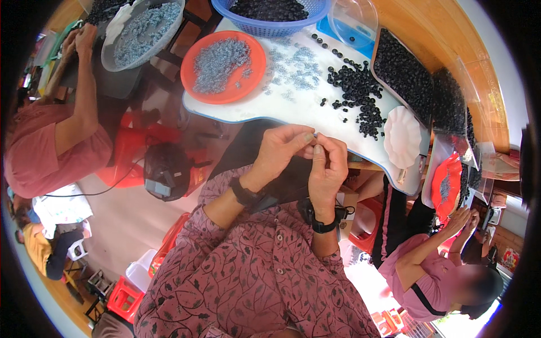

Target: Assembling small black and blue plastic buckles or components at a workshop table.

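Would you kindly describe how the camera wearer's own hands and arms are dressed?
The left hand and right hand are ungloved. The sleeves are dusty pink with a dark leaf-and-vine print and stop short of the wrists. A dark band circles the left wrist, and a black strap the right.

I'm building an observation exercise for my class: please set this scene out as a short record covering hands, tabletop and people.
Left hand: pinching a small part
Right hand: fingertips close beside it, grip partly hidden
Part's kind: too small to tell
White table: orange-red plate of grey-blue pieces; loose black parts; white scalloped dish
Beyond plate: blue perforated basket
Others include: person at left, person at lower right
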A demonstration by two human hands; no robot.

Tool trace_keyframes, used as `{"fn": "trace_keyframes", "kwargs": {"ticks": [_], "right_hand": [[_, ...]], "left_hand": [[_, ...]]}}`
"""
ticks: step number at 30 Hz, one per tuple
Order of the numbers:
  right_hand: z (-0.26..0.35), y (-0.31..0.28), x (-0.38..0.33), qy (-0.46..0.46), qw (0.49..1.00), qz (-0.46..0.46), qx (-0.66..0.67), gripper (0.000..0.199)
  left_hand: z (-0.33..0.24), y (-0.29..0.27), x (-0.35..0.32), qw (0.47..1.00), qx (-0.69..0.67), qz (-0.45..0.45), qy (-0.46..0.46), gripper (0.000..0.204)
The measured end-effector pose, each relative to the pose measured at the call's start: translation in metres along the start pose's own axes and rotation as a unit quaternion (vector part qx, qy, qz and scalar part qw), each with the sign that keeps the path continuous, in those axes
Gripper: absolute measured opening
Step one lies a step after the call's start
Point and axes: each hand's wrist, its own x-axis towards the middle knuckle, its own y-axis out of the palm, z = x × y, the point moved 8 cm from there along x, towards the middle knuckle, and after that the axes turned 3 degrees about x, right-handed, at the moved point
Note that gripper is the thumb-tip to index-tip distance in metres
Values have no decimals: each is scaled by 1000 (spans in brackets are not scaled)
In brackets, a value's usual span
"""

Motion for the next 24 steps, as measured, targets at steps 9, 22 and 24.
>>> {"fn": "trace_keyframes", "kwargs": {"ticks": [9,22,24], "right_hand": [[-11,-10,-4,12,1000,-14,20,15],[-14,-9,-3,-1,1000,-22,8,15],[-11,-7,-3,-8,1000,-15,-17,13]], "left_hand": [[0,4,0,971,-208,93,-72,30],[-3,4,-2,969,-231,60,-62,27],[-3,5,-1,968,-234,61,-63,27]]}}
